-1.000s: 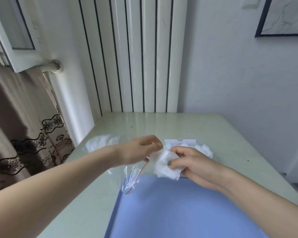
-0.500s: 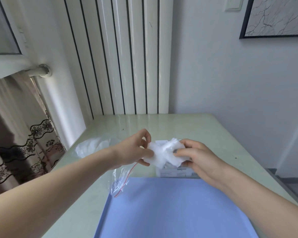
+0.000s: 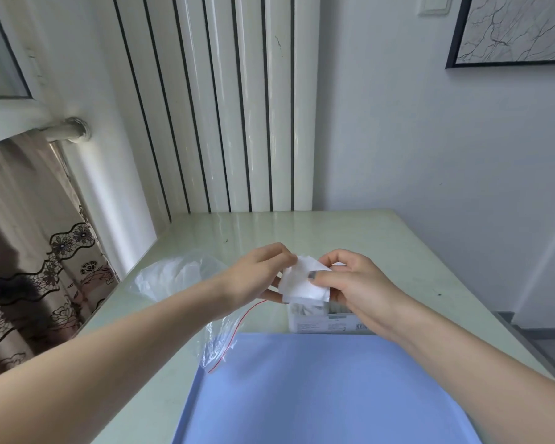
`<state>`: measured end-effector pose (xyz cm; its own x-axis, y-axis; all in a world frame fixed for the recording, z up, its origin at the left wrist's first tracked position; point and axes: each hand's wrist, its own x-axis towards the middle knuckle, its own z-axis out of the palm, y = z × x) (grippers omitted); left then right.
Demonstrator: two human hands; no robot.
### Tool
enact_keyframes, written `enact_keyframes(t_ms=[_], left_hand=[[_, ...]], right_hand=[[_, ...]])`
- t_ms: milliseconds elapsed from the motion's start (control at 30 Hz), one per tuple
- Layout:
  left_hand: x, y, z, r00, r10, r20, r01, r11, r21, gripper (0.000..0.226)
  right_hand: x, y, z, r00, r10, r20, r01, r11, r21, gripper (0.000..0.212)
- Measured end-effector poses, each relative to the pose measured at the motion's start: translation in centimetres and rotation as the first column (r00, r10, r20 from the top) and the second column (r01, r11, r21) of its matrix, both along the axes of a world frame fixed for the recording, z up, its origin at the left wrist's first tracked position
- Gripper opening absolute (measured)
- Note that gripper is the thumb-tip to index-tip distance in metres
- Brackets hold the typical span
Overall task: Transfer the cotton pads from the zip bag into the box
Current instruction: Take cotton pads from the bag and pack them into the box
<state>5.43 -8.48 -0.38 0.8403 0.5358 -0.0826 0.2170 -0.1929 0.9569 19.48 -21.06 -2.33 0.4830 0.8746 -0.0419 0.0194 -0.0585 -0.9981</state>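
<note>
Cotton pads (image 3: pixel 303 283) | pinched by both hands, left (image 3: pixel 257 274), right (image 3: pixel 353 283) | above box (image 3: pixel 321 318)

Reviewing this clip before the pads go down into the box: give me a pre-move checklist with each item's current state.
1. Cotton pads held by both hands: ok, left hand and right hand pinch them.
2. Pads above the box: ok.
3. Box opening free: cannot tell, pads and fingers hide it.
4. Box upright on the table: ok.
5. Zip bag emptied: not ok, white pads show inside.
</note>
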Motion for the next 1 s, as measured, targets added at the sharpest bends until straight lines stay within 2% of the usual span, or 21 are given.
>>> enact_keyframes(t_ms=[100, 233, 367, 467, 533, 767, 867, 967, 1000], left_hand=[[0.3, 0.0, -0.3, 1.000, 0.011, 0.003, -0.011, 1.000, 0.022, 0.023], [1.1, 0.1, -0.7, 1.000, 0.030, 0.009, -0.030, 0.997, 0.078, 0.025], [1.6, 0.2, -1.0, 0.999, 0.038, 0.027, -0.040, 0.996, 0.076, 0.024], [2.1, 0.1, -1.1, 1.000, 0.010, 0.012, -0.011, 0.997, 0.079, 0.030], [2.4, 0.0, -1.2, 1.000, 0.018, -0.001, -0.018, 0.995, 0.096, 0.033], [4.1, 0.1, -1.7, 0.998, 0.056, -0.023, -0.052, 0.991, 0.126, 0.014], [4.7, 0.4, -1.8, 0.998, 0.067, -0.013, -0.064, 0.989, 0.129, 0.016], [5.1, 0.6, -2.0, 0.997, 0.072, 0.026, -0.074, 0.991, 0.107, 0.019], [5.4, 0.7, -2.2, 0.997, 0.072, 0.037, -0.075, 0.993, 0.096, 0.022]], right_hand=[[0.1, -0.1, 0.0, 0.998, 0.002, -0.070, -0.001, 1.000, 0.010, 0.007], [0.5, 0.1, -0.2, 0.999, -0.038, -0.002, 0.038, 0.999, -0.004, 0.007], [0.9, 0.3, -0.6, 0.990, -0.112, 0.082, 0.115, 0.993, -0.023, 0.020], [1.4, 0.4, -1.1, 0.984, -0.171, 0.042, 0.173, 0.984, -0.053, 0.036], [1.7, 0.4, -1.3, 0.986, -0.166, 0.000, 0.166, 0.984, -0.061, 0.035], [3.1, -0.1, -0.7, 0.982, -0.130, 0.136, 0.143, 0.985, -0.092, 0.031], [3.7, -0.2, -0.6, 0.988, -0.151, 0.023, 0.152, 0.983, -0.105, 0.030], [4.1, -0.6, -0.3, 0.977, -0.022, -0.214, -0.010, 0.989, -0.150, 0.017], [4.2, -0.7, -0.5, 0.959, 0.011, -0.283, -0.053, 0.989, -0.140, 0.019]])
